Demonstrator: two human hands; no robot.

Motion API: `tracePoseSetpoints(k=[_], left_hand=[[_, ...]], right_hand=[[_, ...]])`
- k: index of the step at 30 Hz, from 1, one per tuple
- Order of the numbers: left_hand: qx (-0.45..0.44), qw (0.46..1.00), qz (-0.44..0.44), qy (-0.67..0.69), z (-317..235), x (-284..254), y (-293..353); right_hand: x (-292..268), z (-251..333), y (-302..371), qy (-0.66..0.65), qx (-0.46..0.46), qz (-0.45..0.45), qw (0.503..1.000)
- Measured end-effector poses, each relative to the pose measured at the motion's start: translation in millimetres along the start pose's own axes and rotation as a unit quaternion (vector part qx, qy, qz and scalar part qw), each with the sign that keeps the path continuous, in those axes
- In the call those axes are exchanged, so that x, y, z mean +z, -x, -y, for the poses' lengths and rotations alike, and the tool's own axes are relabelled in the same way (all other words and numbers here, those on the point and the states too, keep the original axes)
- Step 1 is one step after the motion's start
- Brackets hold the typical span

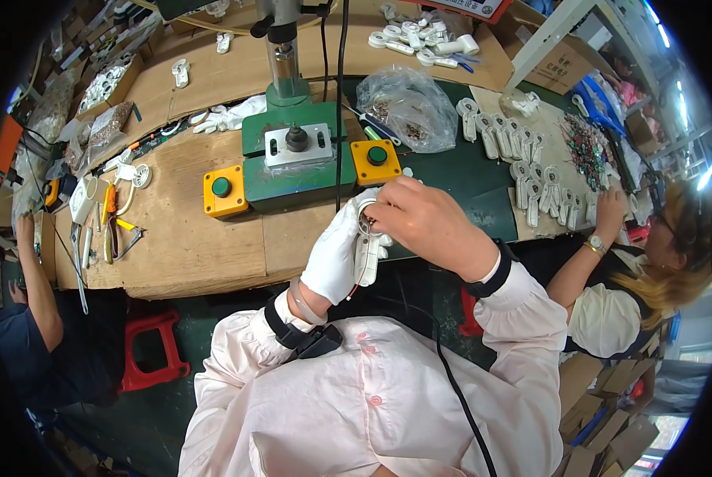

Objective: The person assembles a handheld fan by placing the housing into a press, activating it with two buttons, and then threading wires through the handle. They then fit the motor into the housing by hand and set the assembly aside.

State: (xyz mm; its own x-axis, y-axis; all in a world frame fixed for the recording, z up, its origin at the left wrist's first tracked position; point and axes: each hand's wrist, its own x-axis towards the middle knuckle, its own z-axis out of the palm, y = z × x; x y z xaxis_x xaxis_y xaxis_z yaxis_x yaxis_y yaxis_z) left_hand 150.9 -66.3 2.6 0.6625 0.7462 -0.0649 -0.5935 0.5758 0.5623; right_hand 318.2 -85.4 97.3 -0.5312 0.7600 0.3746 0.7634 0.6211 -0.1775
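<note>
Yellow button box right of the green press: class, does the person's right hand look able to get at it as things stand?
Probably yes: the right hand is close to the yellow button box, whose green button looks uncovered, though the hand is busy at the white part.

It's a workshop — green press (296,187), hand tools (110,203), rows of white plastic parts (534,191).
</note>
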Motion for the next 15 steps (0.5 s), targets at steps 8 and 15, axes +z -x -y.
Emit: tracePoseSetpoints(k=[8, 15], left_hand=[[0.016, 0.999, -0.011, -0.027, -2.6, 1.7, 2.2], [0.027, 1.0, -0.009, -0.005, 5.0, -1.8, 0.5]], right_hand=[[3.9, 6.6, 0.2, 0.018, 0.021, -0.029, 0.999], [15.9, 4.2, 3.5, 0.032, 0.007, -0.055, 0.998]])
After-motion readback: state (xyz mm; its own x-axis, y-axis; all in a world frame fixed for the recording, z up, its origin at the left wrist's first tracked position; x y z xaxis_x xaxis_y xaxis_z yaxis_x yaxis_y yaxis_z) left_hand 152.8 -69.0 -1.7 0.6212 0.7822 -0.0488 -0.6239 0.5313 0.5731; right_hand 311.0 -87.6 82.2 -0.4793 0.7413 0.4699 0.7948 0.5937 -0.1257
